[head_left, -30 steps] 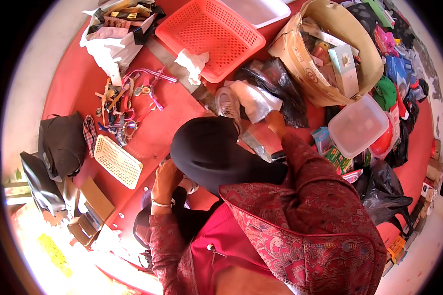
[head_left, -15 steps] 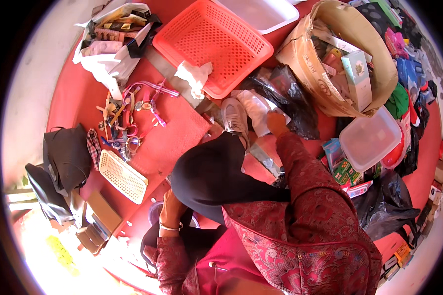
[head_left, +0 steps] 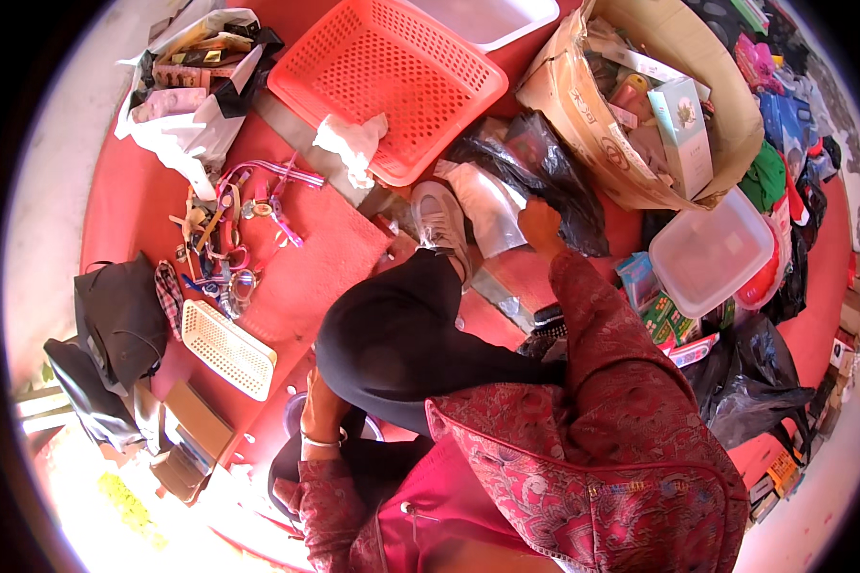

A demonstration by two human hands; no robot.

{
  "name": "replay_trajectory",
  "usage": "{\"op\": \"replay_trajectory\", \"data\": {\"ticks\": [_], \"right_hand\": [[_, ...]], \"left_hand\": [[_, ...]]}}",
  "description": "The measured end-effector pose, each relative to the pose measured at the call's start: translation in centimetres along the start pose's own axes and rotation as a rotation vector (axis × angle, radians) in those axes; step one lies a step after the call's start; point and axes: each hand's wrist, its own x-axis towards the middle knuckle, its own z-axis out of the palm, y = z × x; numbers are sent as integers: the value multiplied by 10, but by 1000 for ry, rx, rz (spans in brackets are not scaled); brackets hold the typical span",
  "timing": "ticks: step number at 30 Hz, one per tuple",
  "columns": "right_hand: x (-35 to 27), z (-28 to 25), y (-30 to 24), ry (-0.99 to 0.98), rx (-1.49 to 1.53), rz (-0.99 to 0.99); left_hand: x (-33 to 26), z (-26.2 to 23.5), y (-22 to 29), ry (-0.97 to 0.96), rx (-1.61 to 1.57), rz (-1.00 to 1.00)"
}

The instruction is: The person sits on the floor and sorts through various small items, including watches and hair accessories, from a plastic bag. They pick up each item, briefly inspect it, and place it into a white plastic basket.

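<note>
My right hand (head_left: 541, 227) reaches forward past my bent knee, its fingers curled closed at the edge of a whitish clear plastic bag (head_left: 487, 210). What the fingers hold, if anything, is hidden. A crumpled black plastic bag (head_left: 575, 205) lies just beyond and to the right of that hand. My left hand (head_left: 323, 406) hangs low beside my knee, above a purple-rimmed round container (head_left: 294, 413) partly hidden by it. Its fingers are tucked behind the leg, out of sight. My shoe (head_left: 440, 222) stands just left of the clear bag.
Ahead are a red perforated basket (head_left: 392, 167) with a white crumpled bag (head_left: 351, 145) on it and a large cardboard box (head_left: 583, 143) of goods. Tangled straps (head_left: 234, 224) and a cream basket (head_left: 225, 353) lie left. A clear tub (head_left: 712, 258) and packets stand right.
The whole view has shifted, so things sit slightly further left and up. My right hand has moved a little right relative to the clear bag, toward the black bag. The left hand stays beside the knee.
</note>
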Motion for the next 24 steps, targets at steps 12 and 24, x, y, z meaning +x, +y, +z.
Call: {"op": "replay_trajectory", "data": {"ticks": [12,24], "right_hand": [[29,152,11,-58,117,-272],[25,4,21,2,18,-543]], "left_hand": [[9,-3,-6,-175,235,-77],[-8,9,-3,56,169,-8]]}}
